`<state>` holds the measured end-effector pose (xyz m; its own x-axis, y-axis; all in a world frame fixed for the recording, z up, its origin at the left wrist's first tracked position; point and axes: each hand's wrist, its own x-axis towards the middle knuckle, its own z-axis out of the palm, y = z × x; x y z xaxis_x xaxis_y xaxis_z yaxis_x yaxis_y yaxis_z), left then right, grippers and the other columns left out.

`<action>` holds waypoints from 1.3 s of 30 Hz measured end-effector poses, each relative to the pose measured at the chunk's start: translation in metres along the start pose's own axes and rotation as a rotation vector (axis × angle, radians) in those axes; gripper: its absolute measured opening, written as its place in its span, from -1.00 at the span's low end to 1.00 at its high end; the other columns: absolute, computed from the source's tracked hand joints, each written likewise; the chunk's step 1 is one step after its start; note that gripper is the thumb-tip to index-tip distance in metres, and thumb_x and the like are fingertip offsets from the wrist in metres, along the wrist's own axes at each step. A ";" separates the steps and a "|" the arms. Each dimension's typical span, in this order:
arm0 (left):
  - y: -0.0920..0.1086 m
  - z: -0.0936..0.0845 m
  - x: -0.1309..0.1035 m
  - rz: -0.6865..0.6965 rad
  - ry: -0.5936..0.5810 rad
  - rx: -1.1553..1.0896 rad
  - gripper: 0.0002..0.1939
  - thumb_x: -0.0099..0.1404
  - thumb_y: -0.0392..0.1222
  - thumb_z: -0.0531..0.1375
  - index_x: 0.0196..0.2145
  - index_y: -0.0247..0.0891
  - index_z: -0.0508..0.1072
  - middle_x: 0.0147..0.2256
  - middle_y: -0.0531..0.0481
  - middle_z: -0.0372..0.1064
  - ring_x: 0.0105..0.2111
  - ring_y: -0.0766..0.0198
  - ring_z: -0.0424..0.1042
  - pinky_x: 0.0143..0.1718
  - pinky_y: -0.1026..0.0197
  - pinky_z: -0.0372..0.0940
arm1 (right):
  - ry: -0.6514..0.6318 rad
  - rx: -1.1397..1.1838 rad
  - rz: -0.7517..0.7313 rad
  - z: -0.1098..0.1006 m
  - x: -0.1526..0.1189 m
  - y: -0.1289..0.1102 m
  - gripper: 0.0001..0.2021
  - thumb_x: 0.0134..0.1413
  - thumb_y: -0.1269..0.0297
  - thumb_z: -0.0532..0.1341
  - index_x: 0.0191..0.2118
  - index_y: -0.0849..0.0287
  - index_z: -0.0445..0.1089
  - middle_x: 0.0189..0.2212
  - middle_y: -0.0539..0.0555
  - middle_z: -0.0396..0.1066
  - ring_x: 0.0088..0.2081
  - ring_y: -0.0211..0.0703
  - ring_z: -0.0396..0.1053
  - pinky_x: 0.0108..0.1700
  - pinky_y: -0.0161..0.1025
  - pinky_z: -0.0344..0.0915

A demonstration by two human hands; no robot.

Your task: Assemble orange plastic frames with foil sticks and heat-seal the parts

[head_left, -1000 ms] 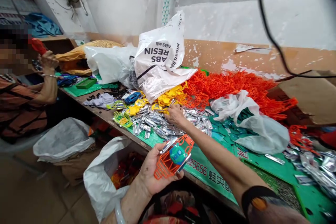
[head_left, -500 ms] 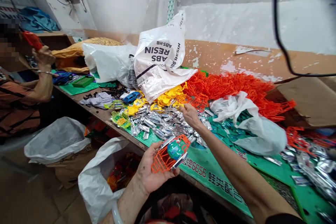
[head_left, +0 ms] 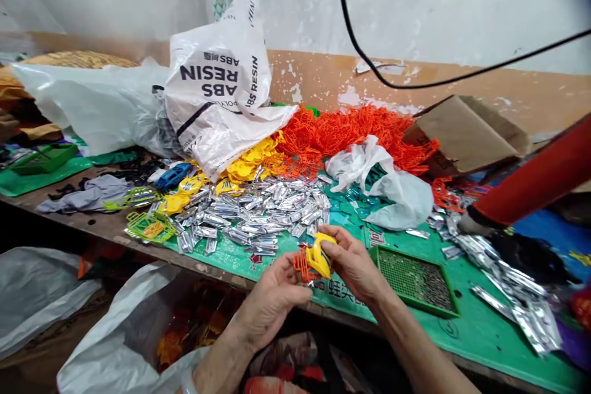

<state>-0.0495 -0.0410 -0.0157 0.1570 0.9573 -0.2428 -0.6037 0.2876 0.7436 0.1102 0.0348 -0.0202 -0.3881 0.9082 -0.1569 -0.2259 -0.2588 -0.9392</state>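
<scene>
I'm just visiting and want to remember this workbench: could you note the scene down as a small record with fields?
Left hand: hand holds an orange lattice frame
Right hand: hand grips a yellow part at the frame
Loose pieces: silver pieces, yellow pile, orange pile
Tray: green tray, small bits gathered mostly at its right
Behind: white printed sack
Right side: cardboard box
Surface: green sheet

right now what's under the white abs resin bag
Yellow parts show along the lower right edge of the white bag, with orange lattice parts by its right corner. Whatever lies deeper underneath is covered, so I can't tell.
</scene>
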 end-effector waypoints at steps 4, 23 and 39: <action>-0.010 0.015 0.004 0.183 0.072 0.440 -0.64 0.18 -0.31 0.26 -0.03 -0.25 0.48 -0.12 -0.04 0.51 -0.07 0.14 0.42 0.03 0.15 0.24 | 0.056 -0.178 -0.102 -0.002 -0.003 0.008 -0.55 0.04 -0.04 0.30 -0.05 0.20 0.41 -0.27 0.07 0.35 -0.30 -0.17 0.31 -0.29 -0.27 0.25; 0.007 0.029 0.008 1.218 -0.106 1.574 -0.50 0.27 -0.55 0.06 0.17 -0.42 0.25 -0.15 -0.21 0.50 -0.18 0.15 0.44 -0.07 0.06 0.40 | 0.067 -0.369 -0.488 -0.009 -0.037 -0.009 -0.46 -0.06 0.37 0.41 0.10 0.04 0.39 0.02 0.11 0.33 0.02 -0.04 0.36 0.03 -0.20 0.37; -0.015 0.029 0.010 1.239 -0.078 1.779 -0.47 0.43 -0.43 -0.11 0.33 -0.40 0.05 -0.11 -0.25 0.46 -0.15 0.08 0.43 -0.13 0.04 0.41 | 0.043 -0.154 -0.588 -0.028 -0.057 0.011 -0.44 0.05 0.29 0.38 0.19 -0.02 0.32 0.14 0.16 0.33 0.14 0.01 0.32 0.18 -0.15 0.28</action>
<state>-0.0162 -0.0354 -0.0114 0.4157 0.6120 0.6728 0.7619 -0.6383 0.1100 0.1545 -0.0103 -0.0300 -0.2005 0.8979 0.3919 -0.2582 0.3375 -0.9052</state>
